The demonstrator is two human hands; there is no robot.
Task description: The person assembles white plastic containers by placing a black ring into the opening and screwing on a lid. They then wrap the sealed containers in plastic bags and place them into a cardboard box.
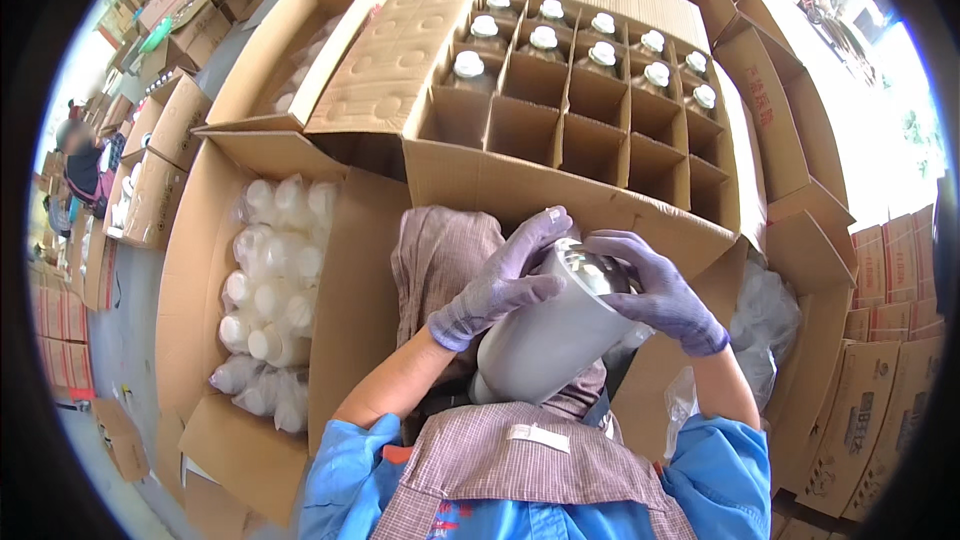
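A grey cylindrical vacuum flask point(540, 340) lies tilted over my lap, its mirrored silver end point(592, 268) pointing up and away from me. My left hand point(500, 285), in a lilac glove, grips the flask's upper left side, thumb on the grey wall and fingers near the rim. From the right, my right hand point(665, 290), gloved the same, curls its fingers over the rim and the shiny end. The flask's lower end rests near my checked apron point(480, 450). What the right fingertips touch inside the rim is partly hidden.
Ahead stands a divided carton point(560, 180); several white-capped bottles point(543, 38) fill its far cells. An open carton point(195, 240) on the left holds white plastic-wrapped parts point(265, 295). Clear plastic bags point(765, 315) lie at right. A person point(88, 165) is far left among boxes.
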